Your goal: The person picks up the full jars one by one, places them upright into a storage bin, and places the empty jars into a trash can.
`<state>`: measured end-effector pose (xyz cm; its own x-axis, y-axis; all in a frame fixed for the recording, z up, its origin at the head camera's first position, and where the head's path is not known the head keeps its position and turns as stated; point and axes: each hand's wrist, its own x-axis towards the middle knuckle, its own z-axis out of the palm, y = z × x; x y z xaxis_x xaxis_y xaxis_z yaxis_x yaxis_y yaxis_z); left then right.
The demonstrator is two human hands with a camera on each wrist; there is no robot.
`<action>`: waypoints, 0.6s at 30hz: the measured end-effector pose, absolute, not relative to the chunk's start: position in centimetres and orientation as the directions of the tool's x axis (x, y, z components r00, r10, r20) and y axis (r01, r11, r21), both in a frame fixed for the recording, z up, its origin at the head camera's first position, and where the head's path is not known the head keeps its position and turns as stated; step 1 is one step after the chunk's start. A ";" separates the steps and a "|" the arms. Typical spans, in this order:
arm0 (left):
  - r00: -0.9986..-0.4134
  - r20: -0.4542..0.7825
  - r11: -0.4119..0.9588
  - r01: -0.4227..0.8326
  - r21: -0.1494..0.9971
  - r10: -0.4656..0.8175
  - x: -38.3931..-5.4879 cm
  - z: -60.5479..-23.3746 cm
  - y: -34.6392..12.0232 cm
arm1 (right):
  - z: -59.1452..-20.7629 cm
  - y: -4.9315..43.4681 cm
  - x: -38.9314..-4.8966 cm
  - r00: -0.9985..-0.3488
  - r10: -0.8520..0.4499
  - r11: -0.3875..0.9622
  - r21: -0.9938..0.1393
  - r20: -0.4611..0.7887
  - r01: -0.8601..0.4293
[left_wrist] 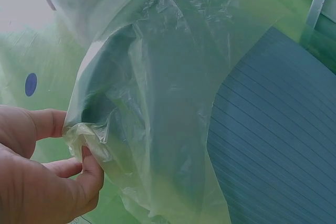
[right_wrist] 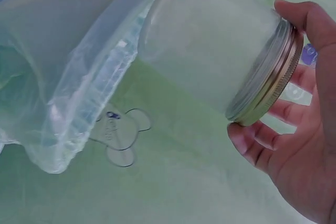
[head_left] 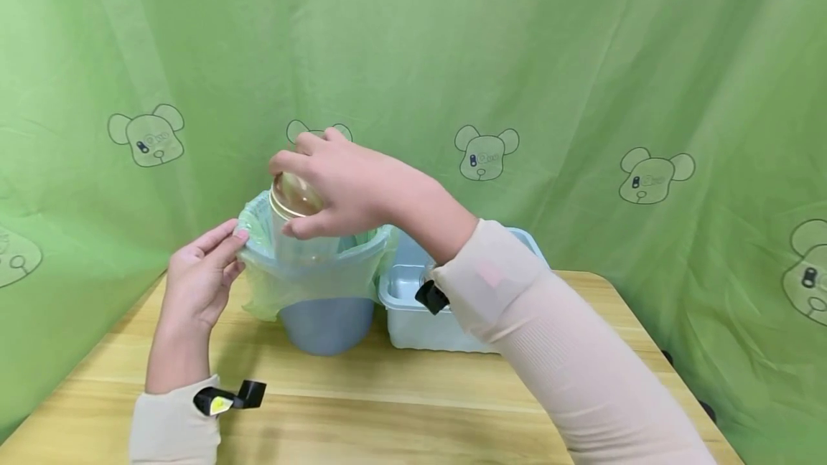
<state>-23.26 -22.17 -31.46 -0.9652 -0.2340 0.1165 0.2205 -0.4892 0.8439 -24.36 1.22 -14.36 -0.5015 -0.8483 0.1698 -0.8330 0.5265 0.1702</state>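
Observation:
A blue bin [head_left: 327,325] stands on the table, lined with a thin translucent green plastic bag [head_left: 310,284] folded down over its rim. My right hand [head_left: 352,185] grips a clear jar [right_wrist: 210,45] from above, fingers and thumb around its gold-coloured lid [right_wrist: 278,82]. The jar is tilted a little, its lower end at the mouth of the bin, partly behind the bag's edge in the right wrist view. On the bin's left side my left hand [head_left: 197,275] pinches the bag at the rim; gathered plastic shows between thumb and fingers in the left wrist view.
Right of the bin stands a light blue plastic basket [head_left: 439,332], partly covered by my right forearm; something clear inside it is mostly hidden. Both rest on a wooden table [head_left: 362,415]. A green curtain [head_left: 400,34] with bear drawings hangs behind and at the sides.

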 end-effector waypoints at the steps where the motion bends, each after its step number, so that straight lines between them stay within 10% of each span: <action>1: -0.965 0.115 -0.490 0.219 0.844 -0.235 -23.3 -31.5 -22.2 | -14.5 1.2 -24.7 -0.512 -0.841 0.538 0.172 0.173 -0.825; 18: -0.961 0.129 -0.498 0.238 0.834 -0.243 -23.1 -31.3 -22.0 | -19.0 0.5 -30.0 -0.591 -0.780 0.618 0.104 0.208 -0.779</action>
<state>-23.10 -22.00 -31.25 -0.9614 -0.2432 0.1286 0.2375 -0.4977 0.8342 -30.00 0.50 -19.02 -0.5905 -0.7799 0.2077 -0.7794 0.6178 0.1037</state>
